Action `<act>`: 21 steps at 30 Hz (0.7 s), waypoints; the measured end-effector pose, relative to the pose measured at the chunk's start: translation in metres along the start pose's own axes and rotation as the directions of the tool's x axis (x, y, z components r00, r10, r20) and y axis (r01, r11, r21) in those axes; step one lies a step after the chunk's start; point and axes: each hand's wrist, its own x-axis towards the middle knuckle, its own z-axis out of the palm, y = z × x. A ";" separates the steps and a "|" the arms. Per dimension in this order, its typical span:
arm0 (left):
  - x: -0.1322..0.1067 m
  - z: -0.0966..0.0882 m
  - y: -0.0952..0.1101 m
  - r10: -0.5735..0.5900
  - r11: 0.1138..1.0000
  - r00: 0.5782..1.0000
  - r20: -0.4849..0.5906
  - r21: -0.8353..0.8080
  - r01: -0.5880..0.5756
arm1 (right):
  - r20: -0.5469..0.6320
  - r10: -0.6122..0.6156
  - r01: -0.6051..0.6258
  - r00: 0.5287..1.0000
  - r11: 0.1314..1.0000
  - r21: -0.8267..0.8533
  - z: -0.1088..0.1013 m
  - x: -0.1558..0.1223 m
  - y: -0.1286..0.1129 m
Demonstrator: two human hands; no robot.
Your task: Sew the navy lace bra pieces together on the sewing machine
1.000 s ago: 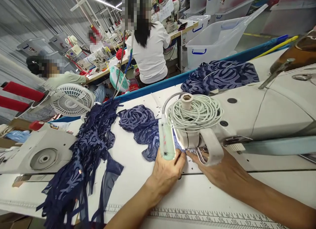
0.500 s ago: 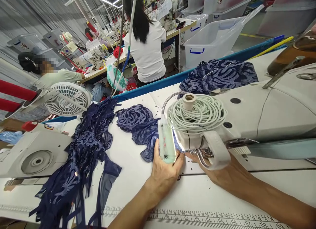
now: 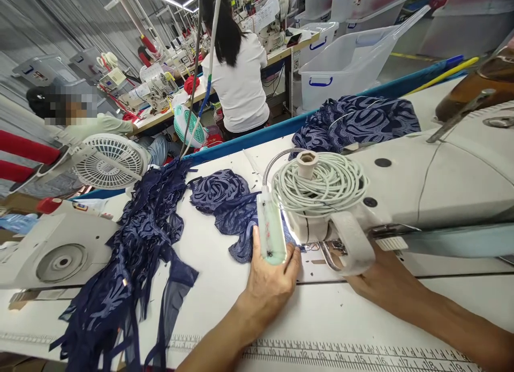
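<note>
White sewing table (image 3: 217, 313), ruler strip (image 3: 305, 351) printed along the near edge; workshop beyond. Centre: navy patterned fabric (image 3: 241, 214), part sheer, flat on the tabletop, its right end running behind a pale green lamp (image 3: 271, 233) toward the machine's needle area. Left hand (image 3: 271, 281) palm down at that end: outer finger extended beside the lamp, thumb side bent in, the rest hidden; moderately open, pinching or only pressing cannot be told. Right hand (image 3: 363, 275) reaches in from the right, behind a curved white lever (image 3: 353, 243); fingers mostly covered, so neither its opening nor any hold can be told. Sewing machine (image 3: 393, 179) fills the right; coiled pale cord (image 3: 321, 184) on its head, just right of the lamp. Left of the fabric, apart from it: a long heap of navy pieces (image 3: 148, 238) with straps trailing over the near edge. Behind the machine: a patterned bundle (image 3: 361, 123). Farther out: white fan (image 3: 110, 160) at left, clear bin (image 3: 341, 69) upper right, seated co-worker in a white shirt (image 3: 243, 85) beyond the table's blue border (image 3: 249, 143).
</note>
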 end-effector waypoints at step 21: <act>0.005 -0.003 -0.012 -0.189 0.947 0.916 0.354 -0.181 0.266 | 0.145 0.222 -0.225 0.964 0.974 -0.001 -0.002 0.001 -0.003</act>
